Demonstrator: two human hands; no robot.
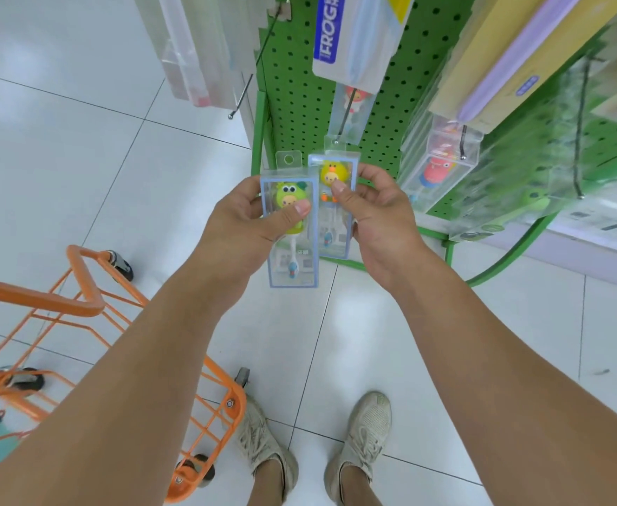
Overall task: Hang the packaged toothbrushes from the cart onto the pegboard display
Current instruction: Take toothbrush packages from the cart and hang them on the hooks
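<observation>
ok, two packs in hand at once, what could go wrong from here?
1. Each hand pinches a separate clear box: left hand the green-character pack, right hand the yellow-character pack. Threading one hang hole may need a spare hand, so either could slip.
2. The peg just above already carries a pack; the tip may be hard to hit.
3. The orange cart stands close by the left arm; a step could bump it.

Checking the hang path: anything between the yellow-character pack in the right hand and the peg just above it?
Nothing visible. The right hand holds the yellow pack just below the peg tip. A pink-character pack already hangs further back on that peg.
</observation>
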